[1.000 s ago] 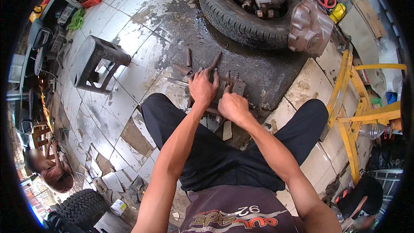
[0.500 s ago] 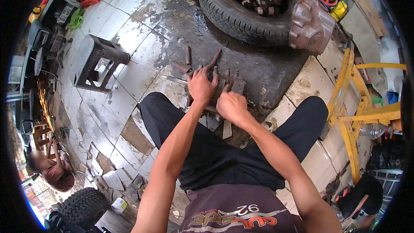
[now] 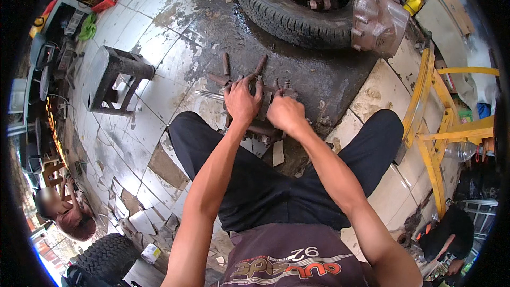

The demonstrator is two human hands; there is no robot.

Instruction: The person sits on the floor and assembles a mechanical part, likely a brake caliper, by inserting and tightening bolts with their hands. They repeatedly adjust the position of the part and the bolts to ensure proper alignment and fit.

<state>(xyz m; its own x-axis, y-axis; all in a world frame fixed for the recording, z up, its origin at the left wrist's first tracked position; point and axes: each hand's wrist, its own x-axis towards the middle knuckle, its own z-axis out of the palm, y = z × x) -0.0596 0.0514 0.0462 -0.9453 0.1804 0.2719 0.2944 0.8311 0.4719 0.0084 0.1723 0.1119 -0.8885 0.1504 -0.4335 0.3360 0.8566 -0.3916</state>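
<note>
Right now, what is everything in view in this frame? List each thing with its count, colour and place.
metal part: one, rusty brown, on the dark oily floor between the knees, under both hands
loose rods: a few, rusty, just beyond the part
tyre: one, black, lying flat at top, machine pieces inside
metal housing: one, grey-brown, leaning at the tyre's right
stool: one, dark, left on the tiles
yellow frame: one, right edge
second tyre: one, black, lower left
another person: one, far left
left hand: on the part
right hand: on the part
</note>
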